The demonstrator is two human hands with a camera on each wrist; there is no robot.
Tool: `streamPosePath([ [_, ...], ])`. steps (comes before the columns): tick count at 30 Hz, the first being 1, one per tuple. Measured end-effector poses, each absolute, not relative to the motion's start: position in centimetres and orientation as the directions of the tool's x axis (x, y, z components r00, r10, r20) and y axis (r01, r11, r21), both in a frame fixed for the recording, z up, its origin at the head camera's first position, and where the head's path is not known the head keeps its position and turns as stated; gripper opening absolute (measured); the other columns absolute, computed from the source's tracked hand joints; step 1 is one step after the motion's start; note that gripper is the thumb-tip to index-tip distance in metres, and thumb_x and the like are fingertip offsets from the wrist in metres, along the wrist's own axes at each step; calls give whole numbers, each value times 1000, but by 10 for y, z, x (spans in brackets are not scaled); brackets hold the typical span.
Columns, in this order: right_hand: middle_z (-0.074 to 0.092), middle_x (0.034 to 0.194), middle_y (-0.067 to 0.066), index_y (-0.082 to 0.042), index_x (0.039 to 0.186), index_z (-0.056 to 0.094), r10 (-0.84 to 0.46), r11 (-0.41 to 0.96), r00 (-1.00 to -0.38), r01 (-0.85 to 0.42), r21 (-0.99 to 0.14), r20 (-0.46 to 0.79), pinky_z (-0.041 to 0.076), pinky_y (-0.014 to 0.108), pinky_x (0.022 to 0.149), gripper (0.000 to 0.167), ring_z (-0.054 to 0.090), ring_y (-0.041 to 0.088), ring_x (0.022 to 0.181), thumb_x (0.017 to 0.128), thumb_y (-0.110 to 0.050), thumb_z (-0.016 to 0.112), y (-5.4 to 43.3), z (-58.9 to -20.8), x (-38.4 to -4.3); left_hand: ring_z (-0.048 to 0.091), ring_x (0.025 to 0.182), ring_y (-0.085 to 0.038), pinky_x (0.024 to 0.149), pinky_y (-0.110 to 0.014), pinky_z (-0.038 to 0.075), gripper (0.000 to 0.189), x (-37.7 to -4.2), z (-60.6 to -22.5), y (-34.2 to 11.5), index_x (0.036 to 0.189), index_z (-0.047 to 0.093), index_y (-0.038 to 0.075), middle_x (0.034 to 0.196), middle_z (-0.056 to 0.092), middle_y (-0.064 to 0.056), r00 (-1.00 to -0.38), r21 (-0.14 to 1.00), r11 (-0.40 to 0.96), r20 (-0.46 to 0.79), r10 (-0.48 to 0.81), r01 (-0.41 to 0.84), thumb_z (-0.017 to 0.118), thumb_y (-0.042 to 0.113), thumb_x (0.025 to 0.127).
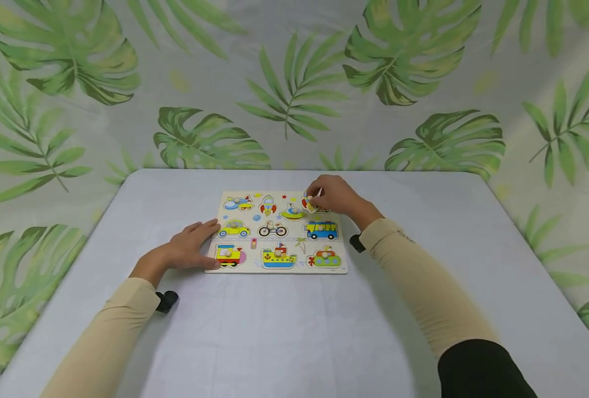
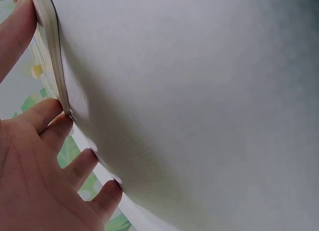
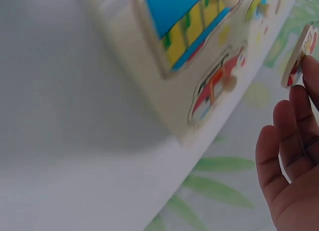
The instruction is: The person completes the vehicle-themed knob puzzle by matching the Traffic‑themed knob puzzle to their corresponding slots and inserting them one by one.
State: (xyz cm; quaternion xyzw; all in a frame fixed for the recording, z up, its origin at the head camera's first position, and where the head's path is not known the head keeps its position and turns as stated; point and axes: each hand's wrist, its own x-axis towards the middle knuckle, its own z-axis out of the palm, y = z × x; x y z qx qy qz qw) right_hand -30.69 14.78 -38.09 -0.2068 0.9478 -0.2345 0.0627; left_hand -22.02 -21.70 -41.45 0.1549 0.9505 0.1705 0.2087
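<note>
A wooden knob puzzle board (image 1: 252, 265) with vehicle pictures lies on the table. My left hand (image 1: 184, 247) rests at its left edge, fingers spread; in the left wrist view, the fingertips (image 2: 52, 107) touch the board's edge and the table. Over the top right corner, my right hand (image 1: 336, 194) pinches a small wooden puzzle piece (image 3: 300, 57) with red and yellow on it; its picture is partly hidden by the fingers. The right wrist view shows that piece raised off the board, beyond a red vehicle piece (image 3: 215, 86). Below that hand sits the blue bus piece (image 1: 321, 230).
Several other knobbed pieces lie on the board, among them a train (image 1: 228, 255), a ship (image 1: 279, 257), a submarine (image 1: 325, 257) and a bicycle (image 1: 272, 229). A white cloth covers the table (image 1: 274, 331). Behind it hangs a leaf-print cloth (image 1: 299, 149).
</note>
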Motion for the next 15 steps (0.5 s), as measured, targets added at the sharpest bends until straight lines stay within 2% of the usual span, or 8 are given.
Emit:
streamPosePath([
  [8, 69, 110, 8, -10, 111, 72, -428, 761, -904, -354, -543, -11, 52, 38, 86, 20, 61, 24, 97, 95, -20, 66, 117, -394, -310, 10, 152, -46, 114, -74, 20, 96, -221, -416, -218, 158, 25, 13, 168, 15, -9, -866, 389, 893, -339, 367, 226, 74, 45, 83],
  [15, 65, 118, 10, -10, 111, 71, -393, 728, -919, -301, -616, -15, 53, 39, 85, 20, 63, 26, 98, 95, -20, 66, 102, -399, -310, 9, 152, -47, 114, -74, 19, 96, -221, -415, -218, 158, 25, 12, 168, 15, -9, -869, 393, 893, -338, 363, 220, 75, 44, 83],
])
